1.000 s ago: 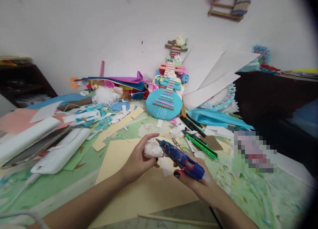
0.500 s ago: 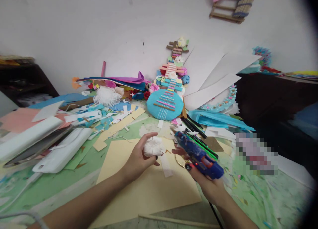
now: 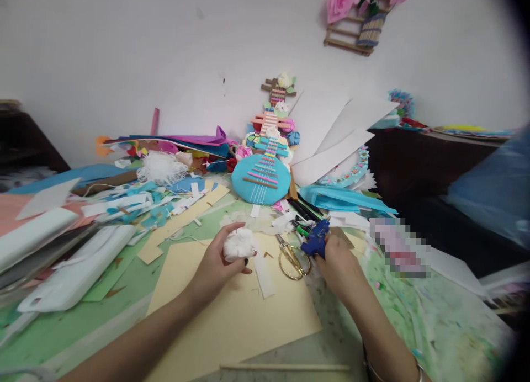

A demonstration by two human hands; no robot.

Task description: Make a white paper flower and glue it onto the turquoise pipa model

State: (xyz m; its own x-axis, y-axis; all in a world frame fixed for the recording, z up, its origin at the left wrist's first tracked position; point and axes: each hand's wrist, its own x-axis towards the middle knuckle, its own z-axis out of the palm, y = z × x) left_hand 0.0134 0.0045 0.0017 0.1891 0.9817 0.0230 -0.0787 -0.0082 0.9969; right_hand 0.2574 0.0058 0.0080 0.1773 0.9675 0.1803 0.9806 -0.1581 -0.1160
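My left hand (image 3: 226, 260) is closed around a white paper flower (image 3: 240, 244), held above a cream sheet of card (image 3: 232, 321). To its right, my right hand (image 3: 342, 263) grips a blue hot glue gun (image 3: 317, 238) whose nozzle points away toward the back; my fingers are partly hidden behind the wrist. Gold-handled scissors (image 3: 295, 262) lie between the hands, on the card's upper right edge. A white paper strip (image 3: 263, 271) rests on the card just beside the flower.
A turquoise paper lute (image 3: 260, 178) decorated with flowers leans against the wall. Paper scraps (image 3: 157, 211) and a heap of white string (image 3: 161, 168) lie at left, near a white power strip (image 3: 78, 269). A wooden stick (image 3: 285, 366) lies in front.
My right hand has turned the glue gun and moved it right and away from the flower, uncovering the scissors. The view has swung to the right; my left hand still holds the flower.
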